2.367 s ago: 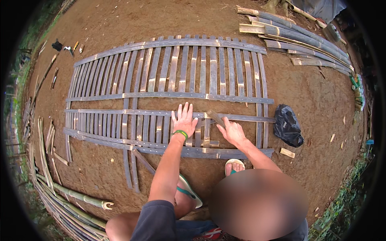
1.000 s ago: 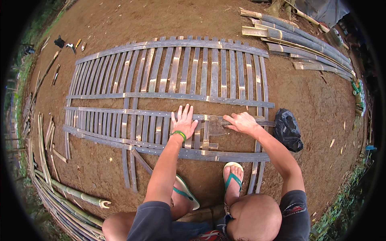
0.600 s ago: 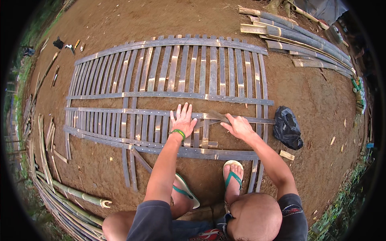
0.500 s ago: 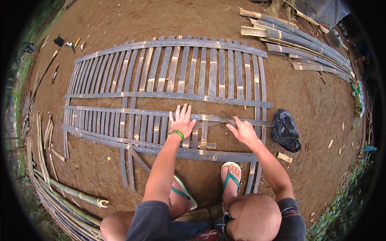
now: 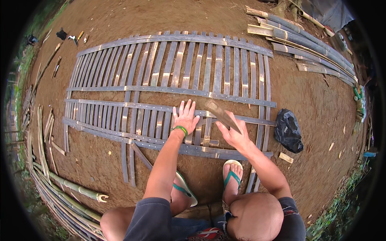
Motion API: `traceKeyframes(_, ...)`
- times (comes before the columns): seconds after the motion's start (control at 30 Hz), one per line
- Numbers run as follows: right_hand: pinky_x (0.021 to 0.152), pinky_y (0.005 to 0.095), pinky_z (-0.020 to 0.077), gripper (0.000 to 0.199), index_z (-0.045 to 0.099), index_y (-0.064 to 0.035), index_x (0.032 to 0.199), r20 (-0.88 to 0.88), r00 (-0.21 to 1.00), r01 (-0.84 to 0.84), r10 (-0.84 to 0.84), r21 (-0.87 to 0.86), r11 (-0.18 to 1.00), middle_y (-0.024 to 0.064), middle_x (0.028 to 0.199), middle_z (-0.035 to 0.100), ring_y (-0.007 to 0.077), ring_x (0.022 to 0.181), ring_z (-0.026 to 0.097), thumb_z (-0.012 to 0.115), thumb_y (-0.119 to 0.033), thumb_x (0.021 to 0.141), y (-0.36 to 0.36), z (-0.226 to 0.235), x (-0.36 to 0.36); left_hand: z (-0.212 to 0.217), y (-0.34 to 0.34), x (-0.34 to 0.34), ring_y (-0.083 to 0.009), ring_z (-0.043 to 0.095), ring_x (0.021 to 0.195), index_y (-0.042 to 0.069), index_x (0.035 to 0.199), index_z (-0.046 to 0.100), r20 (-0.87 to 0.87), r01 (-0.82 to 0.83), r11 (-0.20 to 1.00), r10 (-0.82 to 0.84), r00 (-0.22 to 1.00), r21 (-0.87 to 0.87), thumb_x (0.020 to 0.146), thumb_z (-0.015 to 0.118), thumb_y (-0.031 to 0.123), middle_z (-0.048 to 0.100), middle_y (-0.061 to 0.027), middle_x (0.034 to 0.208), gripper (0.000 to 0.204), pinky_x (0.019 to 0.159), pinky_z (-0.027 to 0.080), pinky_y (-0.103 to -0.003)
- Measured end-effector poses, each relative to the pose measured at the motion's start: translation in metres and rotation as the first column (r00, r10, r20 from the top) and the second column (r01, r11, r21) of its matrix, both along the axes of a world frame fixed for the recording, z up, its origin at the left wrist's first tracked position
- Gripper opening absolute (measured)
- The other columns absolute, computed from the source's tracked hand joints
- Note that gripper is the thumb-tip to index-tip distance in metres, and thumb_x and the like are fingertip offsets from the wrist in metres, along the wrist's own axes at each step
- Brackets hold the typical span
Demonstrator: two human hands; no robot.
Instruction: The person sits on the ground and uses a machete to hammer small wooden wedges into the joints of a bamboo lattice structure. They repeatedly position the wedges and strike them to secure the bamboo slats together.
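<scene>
Two slatted panels of dark bamboo strips lie side by side on the dirt, a far panel and a near panel. My left hand, with a green and yellow wristband, rests with fingers spread on the near panel's upper rail. To its right, my right hand is closed around a short, thick wooden stick, its broad end raised above the rail and its other end narrow. At the near panel's right part, beneath my hands, are a few short strips with wider gaps.
A black plastic bag sits beyond the panels' right end, with a loose bamboo offcut close by. Split bamboo is stacked at the far right. Bamboo poles lie at the near left. Small tools lie far left.
My right hand has lifted the wooden stick from low over the rail to a raised, steeper position. My left hand stays spread on the rail. The view has shifted slightly.
</scene>
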State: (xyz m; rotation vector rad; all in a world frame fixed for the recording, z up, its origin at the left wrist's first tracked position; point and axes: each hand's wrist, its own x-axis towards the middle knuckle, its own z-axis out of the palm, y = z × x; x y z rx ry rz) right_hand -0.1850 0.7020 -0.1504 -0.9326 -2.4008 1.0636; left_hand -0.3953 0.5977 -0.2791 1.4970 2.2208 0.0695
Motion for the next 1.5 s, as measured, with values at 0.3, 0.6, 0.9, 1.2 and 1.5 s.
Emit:
traceKeyframes(0.3, 0.064, 0.051, 0.0558, 0.041, 0.056, -0.0019, 0.125, 0.107, 0.994, -0.01, 0.014, -0.033, 0.999, 0.0259, 0.069, 0.066, 0.049, 0.073, 0.068, 0.065, -0.032, 0.099, 0.007, -0.018, 0.002, -0.001, -0.005, -0.002, -0.0319, 0.007, 0.159, 0.018, 0.165, 0.018, -0.008, -0.017, 1.0, 0.017, 1.0, 0.026, 0.103, 0.045, 0.048, 0.013, -0.0042, 0.172, 0.074, 0.124, 0.002, -0.063)
traceKeyframes(0.6, 0.078, 0.0536, 0.0559, 0.043, 0.061, -0.0008, 0.125, 0.412, 0.911, 0.028, 0.027, -0.126, 0.992, 0.0288, 0.089, 0.071, 0.0474, 0.088, 0.07, 0.063, -0.035, 0.099, 0.007, -0.028, 0.009, 0.004, 0.007, 0.002, -0.0332, 0.006, 0.159, 0.017, 0.164, 0.019, 0.007, 0.011, 1.0, -0.011, 1.0, 0.023, 0.102, 0.047, 0.047, 0.013, -0.0053, 0.172, 0.074, 0.124, 0.001, -0.064)
traceKeyframes(0.9, 0.078, 0.0468, 0.0552, 0.047, 0.062, 0.0066, 0.117, 0.076, 0.972, 0.234, -0.221, -0.337, 0.912, 0.0285, 0.091, 0.072, 0.0411, 0.086, 0.073, 0.062, -0.038, 0.101, 0.024, 0.036, -0.022, -0.002, -0.002, 0.002, -0.0342, 0.008, 0.158, 0.016, 0.164, 0.021, -0.035, 0.03, 0.998, -0.028, 0.999, 0.062, 0.103, 0.046, 0.047, 0.015, -0.0061, 0.172, 0.073, 0.123, 0.004, -0.066)
traceKeyframes(1.2, 0.049, 0.0345, 0.0493, 0.06, 0.06, 0.007, 0.118, 0.377, 0.877, 0.082, 0.299, -0.729, 0.68, 0.0084, 0.067, 0.06, 0.0153, 0.05, 0.057, 0.052, -0.051, 0.105, 0.119, -0.017, -0.056, -0.001, 0.002, 0.002, -0.0335, 0.008, 0.159, 0.013, 0.164, 0.02, -0.012, 0.008, 0.996, -0.007, 1.0, 0.083, 0.103, 0.044, 0.048, 0.015, -0.0064, 0.172, 0.074, 0.124, 0.003, -0.065)
traceKeyframes(1.5, 0.045, 0.0344, 0.0486, 0.073, 0.053, 0.0058, 0.137, 0.445, 0.75, 0.065, 0.49, -0.785, 0.616, 0.0089, 0.069, 0.059, 0.0165, 0.051, 0.056, 0.054, -0.059, 0.102, 0.155, -0.007, -0.064, -0.002, -0.005, 0.002, -0.0329, 0.009, 0.159, 0.012, 0.164, 0.018, -0.014, 0.003, 0.998, -0.002, 1.0, 0.058, 0.102, 0.047, 0.046, 0.016, -0.006, 0.172, 0.076, 0.124, 0.003, -0.065)
